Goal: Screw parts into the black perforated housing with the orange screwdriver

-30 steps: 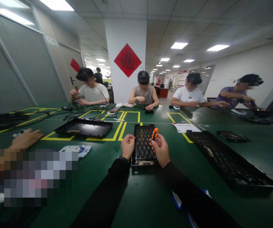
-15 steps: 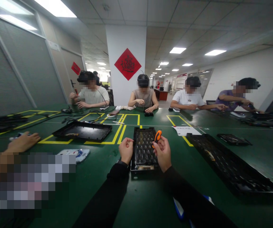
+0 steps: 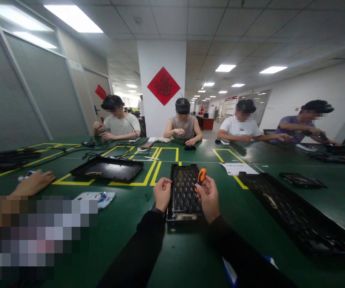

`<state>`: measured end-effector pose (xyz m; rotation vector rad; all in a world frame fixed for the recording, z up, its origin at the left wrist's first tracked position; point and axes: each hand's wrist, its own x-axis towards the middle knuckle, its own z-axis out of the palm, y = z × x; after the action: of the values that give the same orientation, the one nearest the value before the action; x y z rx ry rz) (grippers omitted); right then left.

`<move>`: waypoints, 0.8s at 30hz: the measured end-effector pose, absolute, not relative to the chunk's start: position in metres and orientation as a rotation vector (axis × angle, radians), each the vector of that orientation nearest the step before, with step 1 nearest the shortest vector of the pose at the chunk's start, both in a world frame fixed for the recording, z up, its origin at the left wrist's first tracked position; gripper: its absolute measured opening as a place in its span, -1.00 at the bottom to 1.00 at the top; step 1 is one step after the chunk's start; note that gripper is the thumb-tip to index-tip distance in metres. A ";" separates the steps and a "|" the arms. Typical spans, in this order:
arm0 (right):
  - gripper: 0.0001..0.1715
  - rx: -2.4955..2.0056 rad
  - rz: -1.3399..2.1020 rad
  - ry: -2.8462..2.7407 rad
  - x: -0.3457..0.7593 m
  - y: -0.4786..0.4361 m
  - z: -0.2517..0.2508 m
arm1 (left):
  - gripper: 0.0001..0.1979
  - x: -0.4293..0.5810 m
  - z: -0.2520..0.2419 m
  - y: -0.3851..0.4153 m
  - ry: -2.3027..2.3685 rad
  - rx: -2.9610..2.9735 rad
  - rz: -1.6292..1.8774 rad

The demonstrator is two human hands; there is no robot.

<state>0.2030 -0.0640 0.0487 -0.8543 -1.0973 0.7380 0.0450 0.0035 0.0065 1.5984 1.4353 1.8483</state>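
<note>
In front of me on the green table lies a small black plastic housing (image 3: 186,192), an open shallow shell with rows of shiny spots and a pale strip at its near end. My right hand (image 3: 210,198) pinches a screwdriver (image 3: 201,177) over the housing's right side. Its orange-and-black handle points up; the tip is hidden. Curled at the left rim, my left hand (image 3: 162,194) has its fingertips pressed together. Whether they grip the rim or something small cannot be made out.
A long black housing (image 3: 298,216) lies to the right, a wide black shell (image 3: 108,169) at the back left. Near these are a paper sheet (image 3: 240,169) and a small black part (image 3: 301,180). A neighbour's hand (image 3: 37,182) rests at left. Several people work across the table.
The view has tilted slightly upward, so everything sits a little lower. Both hands keep nearly the same pose at the housing, the screwdriver still in my right hand.
</note>
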 end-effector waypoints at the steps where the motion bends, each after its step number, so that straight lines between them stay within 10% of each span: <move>1: -0.54 -0.852 0.743 -1.100 0.203 -0.064 0.049 | -0.89 0.045 0.007 0.003 1.433 1.604 1.850; 24: -0.56 -0.807 0.697 -1.160 0.199 -0.065 0.049 | -0.90 0.047 0.013 -0.002 1.424 1.539 1.887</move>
<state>0.1995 -0.0648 0.0486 -0.8070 -1.1600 0.6967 0.0467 -0.0018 0.0129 1.5395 1.4242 1.8874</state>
